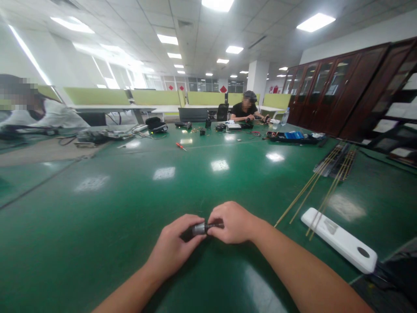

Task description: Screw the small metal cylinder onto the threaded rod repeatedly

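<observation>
Both my hands meet low over the green table [137, 204], near its front edge. My left hand [174, 248] is closed round a small dark cylindrical part [199, 228] with a grey metal end. My right hand [233, 222] pinches the other end of the same part, where a thin dark shaft sticks out to the right. The two hands nearly touch. The rest of the part is hidden by my fingers.
A white flat device [339, 240] lies at the right with thin brass rods [312, 184] across it. A red screwdriver [181, 146] lies mid-table. Tools and a blue box [294, 135] clutter the far end, where a person [247, 111] sits; another person [39, 114] is at the left. Dark cabinets [342, 91] line the right wall.
</observation>
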`<state>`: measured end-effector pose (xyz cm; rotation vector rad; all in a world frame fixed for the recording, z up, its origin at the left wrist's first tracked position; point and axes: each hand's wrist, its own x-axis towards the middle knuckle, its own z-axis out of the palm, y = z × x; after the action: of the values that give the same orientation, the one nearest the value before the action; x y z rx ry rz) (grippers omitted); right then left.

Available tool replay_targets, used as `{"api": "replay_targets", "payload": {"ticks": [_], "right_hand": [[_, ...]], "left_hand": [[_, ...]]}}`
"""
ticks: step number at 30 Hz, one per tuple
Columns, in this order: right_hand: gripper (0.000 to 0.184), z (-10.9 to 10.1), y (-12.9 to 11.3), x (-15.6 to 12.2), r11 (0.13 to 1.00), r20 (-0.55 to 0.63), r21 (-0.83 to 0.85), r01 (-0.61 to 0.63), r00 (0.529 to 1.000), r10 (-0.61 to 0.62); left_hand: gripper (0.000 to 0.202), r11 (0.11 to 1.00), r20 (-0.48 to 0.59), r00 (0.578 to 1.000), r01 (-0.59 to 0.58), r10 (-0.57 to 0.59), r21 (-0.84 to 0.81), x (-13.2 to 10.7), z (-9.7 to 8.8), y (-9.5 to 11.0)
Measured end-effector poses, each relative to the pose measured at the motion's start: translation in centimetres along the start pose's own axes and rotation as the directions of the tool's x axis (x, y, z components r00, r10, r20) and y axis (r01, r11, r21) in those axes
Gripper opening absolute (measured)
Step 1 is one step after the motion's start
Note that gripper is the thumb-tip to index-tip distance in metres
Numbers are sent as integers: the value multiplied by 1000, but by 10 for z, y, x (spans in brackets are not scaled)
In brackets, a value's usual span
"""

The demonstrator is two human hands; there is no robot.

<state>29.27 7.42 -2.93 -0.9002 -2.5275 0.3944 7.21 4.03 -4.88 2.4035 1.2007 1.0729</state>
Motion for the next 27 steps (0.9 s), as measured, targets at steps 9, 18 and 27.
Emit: {"api": "replay_targets", "payload": {"ticks": [9,18,27], "right_hand": [[21,-1,-1,-1,1000,3,-16,-3,1000,3],[21,-2,0,-1,999,-2,-34,-4,1000,4],[21,-3,-2,-1,999,0,-38,-11,1000,11]], "left_hand": [[21,1000,-13,1000,-7,7,4,0,0,-1],[21,1000,-29,999,-17,17,21,0,-1,1],[22,1000,-23,1000,-14,15,16,-1,0,-3]]}}
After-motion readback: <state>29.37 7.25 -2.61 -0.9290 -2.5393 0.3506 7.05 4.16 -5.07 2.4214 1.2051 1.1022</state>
